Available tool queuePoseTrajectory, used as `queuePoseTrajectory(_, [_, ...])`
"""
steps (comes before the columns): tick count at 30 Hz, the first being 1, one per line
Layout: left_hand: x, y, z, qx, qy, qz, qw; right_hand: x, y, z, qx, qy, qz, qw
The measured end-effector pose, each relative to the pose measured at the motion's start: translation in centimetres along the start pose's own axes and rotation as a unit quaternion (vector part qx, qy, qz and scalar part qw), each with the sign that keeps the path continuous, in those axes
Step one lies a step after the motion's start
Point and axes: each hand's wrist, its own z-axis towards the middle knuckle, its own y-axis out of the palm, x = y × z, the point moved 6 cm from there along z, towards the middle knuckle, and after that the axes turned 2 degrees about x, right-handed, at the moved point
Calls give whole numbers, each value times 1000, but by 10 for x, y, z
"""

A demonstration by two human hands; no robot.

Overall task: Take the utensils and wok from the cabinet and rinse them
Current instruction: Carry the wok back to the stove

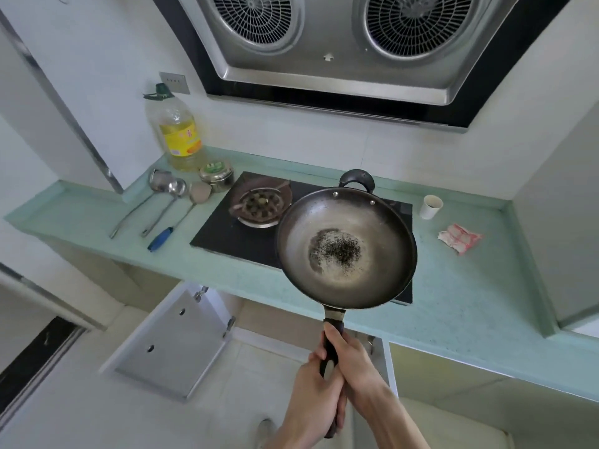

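Both hands grip the wok's dark handle: the left hand point(312, 395) is wrapped around the lower part, and the right hand point(348, 358) is wrapped just above it with the thumb along the handle. They hold the wok point(346, 247) over the front of the black stove point(223, 234), with dark specks in its bottom. Three utensils point(162, 209) lie side by side on the green surface point(470, 286) left of the stove, near an oil bottle point(176, 131), and a cabinet door point(168, 345) below stands open.
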Motion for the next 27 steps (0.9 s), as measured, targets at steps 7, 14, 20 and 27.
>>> queuePoseTrajectory(7, [36,-35,67,-62,37,2,997,-40,33,52,40,-12,35,999])
queuePoseTrajectory(14, [58,-23,125,-104,19,6,994,-75,21,103,66,-10,94,993])
queuePoseTrajectory(20, [76,4,170,-121,19,14,992,-103,-11,141,79,-19,65,995])
queuePoseTrajectory(27, [81,42,209,-123,-4,0,992,-122,-49,175,61,-24,41,997])
